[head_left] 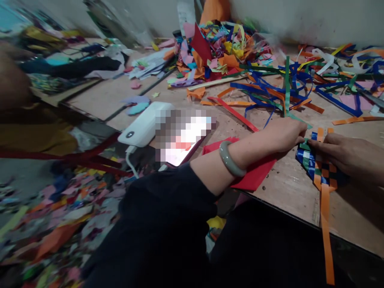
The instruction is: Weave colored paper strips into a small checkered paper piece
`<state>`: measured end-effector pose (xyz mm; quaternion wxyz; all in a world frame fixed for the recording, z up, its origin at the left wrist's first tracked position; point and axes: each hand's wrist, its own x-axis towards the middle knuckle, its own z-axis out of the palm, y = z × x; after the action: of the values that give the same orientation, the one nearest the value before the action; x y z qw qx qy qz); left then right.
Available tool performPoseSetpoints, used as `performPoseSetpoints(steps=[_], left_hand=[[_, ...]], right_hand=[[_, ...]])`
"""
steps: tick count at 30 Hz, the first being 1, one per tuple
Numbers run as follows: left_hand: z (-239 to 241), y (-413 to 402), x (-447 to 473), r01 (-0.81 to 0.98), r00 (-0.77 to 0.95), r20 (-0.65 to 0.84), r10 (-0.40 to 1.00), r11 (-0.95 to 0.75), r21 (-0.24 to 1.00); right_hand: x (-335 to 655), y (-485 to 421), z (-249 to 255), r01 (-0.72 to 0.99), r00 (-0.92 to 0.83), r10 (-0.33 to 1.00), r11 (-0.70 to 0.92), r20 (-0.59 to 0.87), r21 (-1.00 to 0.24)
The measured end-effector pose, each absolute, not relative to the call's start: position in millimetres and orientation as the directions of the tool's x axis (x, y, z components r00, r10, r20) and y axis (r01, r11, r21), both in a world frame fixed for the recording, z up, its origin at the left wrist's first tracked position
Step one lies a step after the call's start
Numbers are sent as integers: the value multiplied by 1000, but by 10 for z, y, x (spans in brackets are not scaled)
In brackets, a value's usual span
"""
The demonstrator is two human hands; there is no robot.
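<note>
A small woven piece of blue, orange, green and white strips lies by the table's front edge. One long orange strip hangs from it over the edge. My left hand, a bracelet on its wrist, is closed at the piece's upper left corner with fingertips pinched on a green strip. Part of that green strip sticks up behind the hand. From the right, my right hand grips the woven piece, fingers pressed on its top; its thumb is hidden. Under my left forearm is red material.
A white power bank with a cable and a lit phone, its screen blurred, lie left of my arm. Loose strips and a heap of coloured scraps fill the back. More scraps cover the floor. Someone's arm is at far left.
</note>
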<state>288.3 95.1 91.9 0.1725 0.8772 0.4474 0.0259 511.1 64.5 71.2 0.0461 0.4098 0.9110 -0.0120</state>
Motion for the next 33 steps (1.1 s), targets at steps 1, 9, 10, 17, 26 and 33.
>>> performPoseSetpoints(steps=[1,9,10,17,26,33], left_hand=[[932,966,2882,777,587,-122,800,-515,363],[1151,925,2861,777,553,-240,798,-391,493],[1153,921,2856,774,554,-233,799,-391,498],[1118,959,2888,809,531,-249,810,-396,435],[1085,981,2914,793,563,-222,796,-445,416],[1138,951,2955,819,551,-243,798,-463,339]], right_hand=[[5119,661,698,747,-659,745,665,-105,24],[5098,666,734,737,-666,734,675,-133,33],[5090,651,749,732,-672,731,680,-122,39],[5090,632,735,740,-668,739,672,-87,21],[5091,625,829,764,-642,754,645,-142,-29],[5124,713,788,770,-623,739,637,-257,-36]])
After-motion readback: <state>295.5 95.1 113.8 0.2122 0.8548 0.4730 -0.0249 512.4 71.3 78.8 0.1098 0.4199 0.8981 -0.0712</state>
